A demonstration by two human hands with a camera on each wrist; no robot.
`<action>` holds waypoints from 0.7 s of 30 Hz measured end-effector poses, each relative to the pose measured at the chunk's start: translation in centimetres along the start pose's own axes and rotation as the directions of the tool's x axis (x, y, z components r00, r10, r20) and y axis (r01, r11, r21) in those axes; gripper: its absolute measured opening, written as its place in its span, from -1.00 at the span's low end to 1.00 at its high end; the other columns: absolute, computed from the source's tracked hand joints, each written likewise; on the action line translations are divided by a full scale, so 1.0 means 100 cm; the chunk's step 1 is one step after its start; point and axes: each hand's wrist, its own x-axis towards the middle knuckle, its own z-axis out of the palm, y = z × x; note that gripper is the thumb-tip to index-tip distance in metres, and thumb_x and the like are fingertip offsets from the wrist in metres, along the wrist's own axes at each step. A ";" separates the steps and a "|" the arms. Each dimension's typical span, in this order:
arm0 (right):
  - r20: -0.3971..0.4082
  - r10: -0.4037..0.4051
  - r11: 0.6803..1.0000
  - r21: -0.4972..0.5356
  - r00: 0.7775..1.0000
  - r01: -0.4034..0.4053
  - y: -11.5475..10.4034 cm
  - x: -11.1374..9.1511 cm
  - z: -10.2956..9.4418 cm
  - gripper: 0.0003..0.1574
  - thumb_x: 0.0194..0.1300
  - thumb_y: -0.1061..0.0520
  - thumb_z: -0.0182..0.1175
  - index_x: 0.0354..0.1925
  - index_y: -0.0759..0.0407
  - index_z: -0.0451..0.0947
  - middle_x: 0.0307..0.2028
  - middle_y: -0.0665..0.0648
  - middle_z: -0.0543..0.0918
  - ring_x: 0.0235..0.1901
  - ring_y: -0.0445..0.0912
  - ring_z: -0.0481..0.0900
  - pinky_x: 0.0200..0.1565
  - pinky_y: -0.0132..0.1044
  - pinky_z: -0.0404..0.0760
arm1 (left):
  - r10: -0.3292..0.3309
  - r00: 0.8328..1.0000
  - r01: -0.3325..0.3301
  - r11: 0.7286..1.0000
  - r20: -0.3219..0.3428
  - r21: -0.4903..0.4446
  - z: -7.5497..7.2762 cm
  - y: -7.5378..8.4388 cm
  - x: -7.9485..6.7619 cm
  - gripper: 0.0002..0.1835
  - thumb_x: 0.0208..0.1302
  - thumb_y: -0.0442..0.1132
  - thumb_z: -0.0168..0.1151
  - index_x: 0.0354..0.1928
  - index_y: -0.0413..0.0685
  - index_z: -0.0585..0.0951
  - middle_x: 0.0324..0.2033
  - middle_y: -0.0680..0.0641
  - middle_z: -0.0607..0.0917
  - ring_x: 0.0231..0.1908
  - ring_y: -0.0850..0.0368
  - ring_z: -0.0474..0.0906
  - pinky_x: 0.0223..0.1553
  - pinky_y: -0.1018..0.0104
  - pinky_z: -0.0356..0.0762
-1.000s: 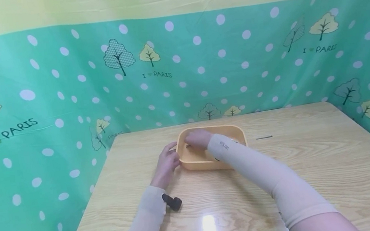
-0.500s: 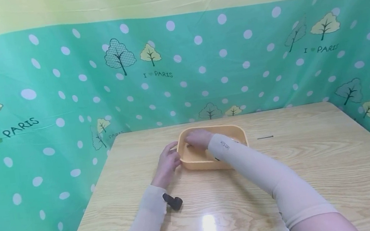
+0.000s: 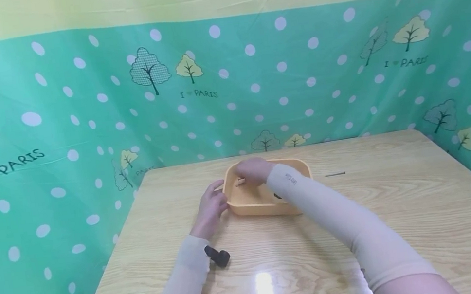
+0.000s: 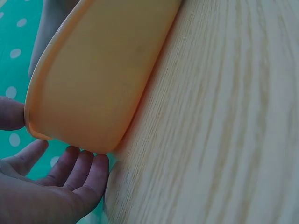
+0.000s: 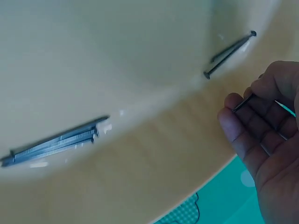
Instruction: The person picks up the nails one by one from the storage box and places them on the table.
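Orange tray [image 3: 261, 209], set on the worktop [image 3: 320, 259]: left hand [image 3: 210, 209], fingers relaxed, touches its left end; right hand [image 3: 256, 170], inside, pinches one nail [image 5: 243, 103] and has shifted slightly toward the far rim, baring two loose nails [image 5: 229, 55] and seemingly parting its own from them. Also inside: dark nail cluster [image 5: 58, 141]. Around: lone nail [image 3: 335, 174], right of tray; right sleeve [image 3: 331, 209], hiding the tray's right side from above.

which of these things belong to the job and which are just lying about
Likely part of the job:
orange tray, touched by the left hand
nail pinched by the right hand
loose nails inside the tray
probably the lone nail lying outside it

Seemingly just around:
wooden table, the work surface
dotted curtain behind
black device at the left wrist
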 end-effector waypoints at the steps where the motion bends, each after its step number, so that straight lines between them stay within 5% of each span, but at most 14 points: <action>1: -0.014 -0.054 0.994 -0.099 0.998 0.052 0.000 -0.001 -0.002 -0.84 0.20 0.01 0.12 -0.24 -0.04 0.57 -0.46 -0.07 0.54 -0.45 -0.18 0.47 -0.35 -0.37 0.50 | 0.000 1.000 0.000 1.000 -0.002 -0.002 0.000 0.000 0.000 -0.37 0.03 -0.45 -0.05 0.24 -0.04 0.25 0.09 -0.24 0.38 0.08 -0.21 0.37 0.03 0.12 0.46; 3: -0.030 -0.117 0.971 -0.215 0.993 0.108 0.002 -0.004 -0.007 -0.83 0.14 0.03 0.19 -0.26 0.01 0.57 -0.49 -0.09 0.51 -0.47 -0.19 0.46 -0.38 -0.41 0.49 | 0.000 1.000 0.000 1.000 -0.003 -0.002 0.000 0.000 0.000 -0.37 0.02 -0.46 -0.05 0.24 -0.05 0.26 0.10 -0.26 0.37 0.08 -0.22 0.36 0.03 0.12 0.46; 6: -0.027 -0.109 0.972 -0.211 0.994 0.101 0.004 -0.013 -0.013 -0.86 0.13 0.13 0.18 -0.27 0.01 0.56 -0.49 -0.10 0.50 -0.47 -0.20 0.45 -0.41 -0.42 0.48 | -0.002 1.000 0.003 1.000 -0.005 0.008 0.000 0.001 0.000 -0.38 0.03 -0.45 -0.04 0.23 -0.04 0.26 0.10 -0.26 0.37 0.08 -0.20 0.37 0.02 0.14 0.47; 11: -0.020 -0.031 0.998 -0.048 0.999 0.030 0.008 -0.029 -0.021 -0.77 0.16 0.24 0.04 -0.21 -0.03 0.48 -0.42 -0.04 0.51 -0.48 -0.17 0.44 -0.43 -0.39 0.49 | -0.012 1.000 0.012 1.000 0.017 0.001 -0.001 0.001 0.000 -0.39 0.09 -0.46 -0.06 0.25 -0.05 0.23 0.14 -0.28 0.34 0.09 -0.20 0.36 0.05 0.13 0.44; 16: 0.007 0.088 0.989 0.120 0.996 -0.088 0.015 -0.042 -0.027 -0.74 0.32 0.04 -0.14 -0.11 -0.05 0.46 -0.38 -0.01 0.54 -0.46 -0.13 0.47 -0.39 -0.30 0.51 | -0.026 0.998 0.027 1.000 0.059 -0.012 -0.003 0.000 0.002 -0.37 0.10 -0.47 -0.08 0.28 -0.09 0.16 0.19 -0.33 0.26 0.12 -0.24 0.30 0.10 0.08 0.38; 21: 0.003 0.176 0.973 0.151 0.984 -0.174 0.020 -0.055 -0.035 -0.67 0.31 -0.06 -0.19 -0.13 -0.09 0.47 -0.40 -0.03 0.54 -0.45 -0.12 0.48 -0.37 -0.25 0.50 | -0.018 0.999 0.019 1.000 0.046 -0.019 -0.002 -0.001 0.001 -0.38 0.08 -0.48 -0.06 0.26 -0.07 0.20 0.16 -0.31 0.30 0.11 -0.22 0.33 0.08 0.09 0.41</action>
